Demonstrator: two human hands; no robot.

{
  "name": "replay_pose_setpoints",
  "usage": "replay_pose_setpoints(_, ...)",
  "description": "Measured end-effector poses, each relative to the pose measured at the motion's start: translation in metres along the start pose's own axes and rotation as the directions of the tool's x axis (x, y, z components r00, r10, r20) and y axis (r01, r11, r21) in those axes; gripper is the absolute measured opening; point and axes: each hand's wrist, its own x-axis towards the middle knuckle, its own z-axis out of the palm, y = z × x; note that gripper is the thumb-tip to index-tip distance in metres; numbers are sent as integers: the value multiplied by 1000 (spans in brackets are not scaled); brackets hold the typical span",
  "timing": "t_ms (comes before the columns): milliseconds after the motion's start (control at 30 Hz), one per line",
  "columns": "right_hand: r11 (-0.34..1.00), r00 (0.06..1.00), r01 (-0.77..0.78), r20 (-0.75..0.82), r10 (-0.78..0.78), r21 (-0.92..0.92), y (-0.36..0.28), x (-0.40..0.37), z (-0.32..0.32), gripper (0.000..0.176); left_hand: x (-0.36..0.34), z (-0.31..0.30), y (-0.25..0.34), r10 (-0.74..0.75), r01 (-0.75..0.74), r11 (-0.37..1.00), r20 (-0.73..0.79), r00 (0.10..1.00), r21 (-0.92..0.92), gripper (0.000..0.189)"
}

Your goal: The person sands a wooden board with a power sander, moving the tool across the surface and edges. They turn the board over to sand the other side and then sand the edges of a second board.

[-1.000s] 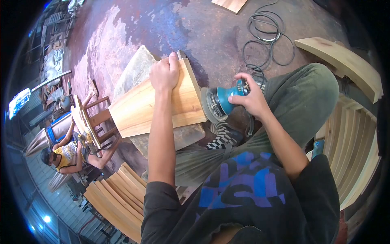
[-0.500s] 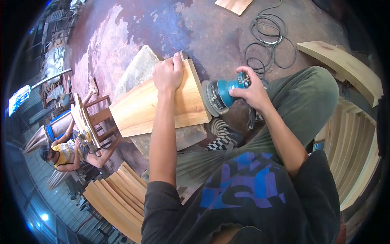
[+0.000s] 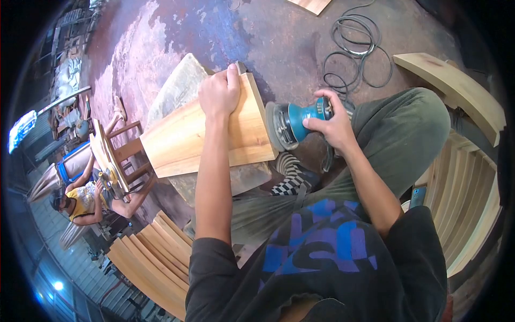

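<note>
A light wooden board (image 3: 182,139) lies across a pale slab (image 3: 179,88) in front of me. My left hand (image 3: 219,94) is closed over the board's far edge, with the thumb up. In my right hand (image 3: 335,122) is a teal sander (image 3: 303,122), gripped by its body. The sander is turned on its side, its round pad against or very near the right edge of the board; the exact contact is hard to see.
A coiled black cable (image 3: 357,51) lies on the floor beyond the sander. Curved wooden pieces (image 3: 153,257) stand at lower left, others (image 3: 466,198) at right, beside a curved plank (image 3: 456,88). Another person (image 3: 88,201) sits at left by a wooden stool (image 3: 126,147).
The view has shifted slightly. The sander stays at the board's right edge in my right hand, tilted a little differently. My left hand keeps its hold.
</note>
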Motion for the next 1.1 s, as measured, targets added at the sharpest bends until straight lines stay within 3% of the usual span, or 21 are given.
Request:
replay_pose_setpoints(33,996,999,52,-5,-52,-67,1,7,-1,73,-3,-1,1,-5,5,1000,5,1000,3,64)
replay_pose_setpoints(167,995,995,97,-38,-97,-23,3,13,2,72,1,-2,0,11,-11,1000,-3,1000,1,65)
replay_pose_setpoints(300,999,998,51,-42,-52,-19,1,22,5,71,-1,1,-2,8,-8,1000,-2,1000,2,64)
replay_pose_setpoints(467,976,975,193,-95,-203,-103,-12,62,11,72,1,1,-4,31,-31,999,-5,1000,24,63)
replay_pose_setpoints(600,981,982,178,-55,-182,-79,-23,67,10,73,1,3,-5,33,-32,999,-19,999,42,63)
replay_pose_setpoints(767,977,977,198,-58,-203,-85,6,11,3,73,1,1,-1,58,-56,998,-50,997,35,56)
replay_pose_setpoints(833,995,996,92,-17,-92,-26,6,-8,2,74,1,0,-1,44,-43,999,-28,999,32,56)
replay_pose_setpoints(1000,984,983,176,-40,-177,-27,-10,39,7,77,0,-1,-1,0,0,1000,13,1000,-7,60)
replay_pose_setpoints(1100,964,972,231,-21,-236,-130,-28,85,11,77,0,0,-5,55,-54,998,-24,998,33,59)
